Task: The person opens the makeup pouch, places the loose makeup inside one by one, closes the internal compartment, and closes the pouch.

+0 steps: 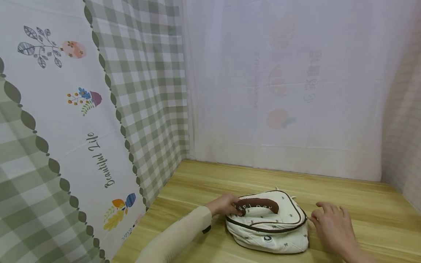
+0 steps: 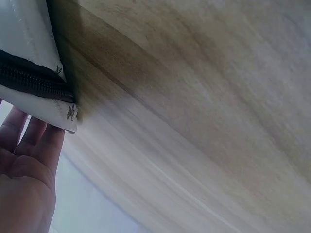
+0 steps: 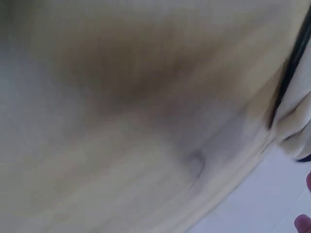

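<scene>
A soft cream bag with small dark prints and dark brown zipper trim rests on the wooden table, its lid facing up. On the lid is a brown lettered handle. My left hand grips the bag at its left end, beside the handle's end. In the left wrist view, the fingers reach behind the bag's corner, below the dark zipper. At the bag's right corner, my right hand pinches the small zipper pull with thumb and forefinger, other fingers spread. The right wrist view catches only fingertips.
The wood-grain table extends around the bag on all sides. A green-and-white checked cloth with printed plants hangs along the left. Behind the table hangs a pale sheet, with another cloth at the right.
</scene>
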The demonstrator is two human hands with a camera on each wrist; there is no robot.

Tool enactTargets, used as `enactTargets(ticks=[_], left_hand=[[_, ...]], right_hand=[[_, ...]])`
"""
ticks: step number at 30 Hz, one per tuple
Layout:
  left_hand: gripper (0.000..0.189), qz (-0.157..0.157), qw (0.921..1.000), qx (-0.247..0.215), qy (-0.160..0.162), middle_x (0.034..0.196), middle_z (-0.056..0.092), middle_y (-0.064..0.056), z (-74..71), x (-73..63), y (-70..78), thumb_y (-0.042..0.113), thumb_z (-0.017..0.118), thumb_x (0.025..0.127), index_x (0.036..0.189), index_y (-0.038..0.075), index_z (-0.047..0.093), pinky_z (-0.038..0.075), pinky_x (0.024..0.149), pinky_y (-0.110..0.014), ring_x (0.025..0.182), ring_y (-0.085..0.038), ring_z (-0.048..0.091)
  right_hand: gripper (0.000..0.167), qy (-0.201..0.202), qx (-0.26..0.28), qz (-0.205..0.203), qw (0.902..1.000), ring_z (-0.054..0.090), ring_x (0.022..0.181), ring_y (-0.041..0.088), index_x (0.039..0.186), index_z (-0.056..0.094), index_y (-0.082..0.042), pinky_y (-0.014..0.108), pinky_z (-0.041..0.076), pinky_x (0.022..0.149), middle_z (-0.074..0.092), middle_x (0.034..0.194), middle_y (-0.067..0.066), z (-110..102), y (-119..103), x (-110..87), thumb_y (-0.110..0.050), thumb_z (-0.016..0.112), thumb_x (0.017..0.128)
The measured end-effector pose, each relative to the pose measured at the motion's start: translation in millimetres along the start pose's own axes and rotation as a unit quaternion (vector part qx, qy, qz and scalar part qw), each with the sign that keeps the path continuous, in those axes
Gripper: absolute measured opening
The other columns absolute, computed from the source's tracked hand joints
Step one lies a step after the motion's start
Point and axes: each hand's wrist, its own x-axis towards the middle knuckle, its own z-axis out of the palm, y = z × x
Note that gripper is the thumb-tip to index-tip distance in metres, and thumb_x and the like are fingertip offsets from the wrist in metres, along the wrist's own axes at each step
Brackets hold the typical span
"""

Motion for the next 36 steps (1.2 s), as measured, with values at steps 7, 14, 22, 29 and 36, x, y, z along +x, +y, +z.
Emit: enactTargets(ticks=[7,14,22,29,36], left_hand=[[0.016,0.013,0.9997,0.019,-0.007,0.088,0.068,0.014,-2.6,-1.2,0.9,0.013,0.082,0.082,0.097,0.015,0.078,0.046,0.066,-0.015,0.074,0.003,0.055],[0.02,0.034,0.9991,0.016,-0.021,0.083,0.067,0.013,-0.6,0.2,-5.1,0.011,0.08,0.084,0.104,0.014,0.077,0.047,0.059,-0.016,0.066,0.003,0.055],[0.032,0.055,0.994,0.083,-0.044,0.118,0.068,0.009,0.5,8.8,0.6,0.017,0.077,0.088,0.12,0.016,0.073,0.044,0.065,-0.013,0.073,0.002,0.051],[0.017,0.05,0.9941,0.073,-0.063,0.136,0.06,0.003,2.7,10.5,11.4,0.011,0.076,0.088,0.104,0.014,0.077,0.042,0.061,-0.012,0.071,0.002,0.051],[0.017,0.066,0.9937,0.06,-0.068,0.138,0.058,0.0,4.7,12.6,7.2,0.008,0.077,0.087,0.103,0.013,0.078,0.044,0.067,-0.011,0.109,-0.002,0.059]], right_hand=[[0.016,-0.019,-0.004,-0.025,0.9995,0.055,0.1,0.049,0.072,0.064,-0.019,0.072,0.029,0.088,0.062,0.109,0.024,20,19,23.4,-0.016,0.079,0.073],[0.02,-0.001,0.012,-0.092,0.9957,0.056,0.102,0.044,0.074,0.066,-0.018,0.071,0.029,0.091,0.064,0.107,0.021,41,36,32.7,-0.032,0.068,0.088],[0.066,0.042,0.038,-0.151,0.9869,0.058,0.094,0.041,0.072,0.064,-0.021,0.069,0.032,0.088,0.064,0.101,0.016,47,55,30.0,-0.058,0.019,0.102],[0.059,0.032,0.029,-0.18,0.9827,0.059,0.093,0.041,0.073,0.063,-0.022,0.067,0.033,0.088,0.064,0.101,0.017,53,65,41.6,-0.056,0.025,0.103],[0.06,0.034,0.037,-0.235,0.9708,0.06,0.091,0.036,0.075,0.064,-0.021,0.062,0.037,0.088,0.064,0.099,0.014,61,64,58.4,-0.05,0.022,0.106]])
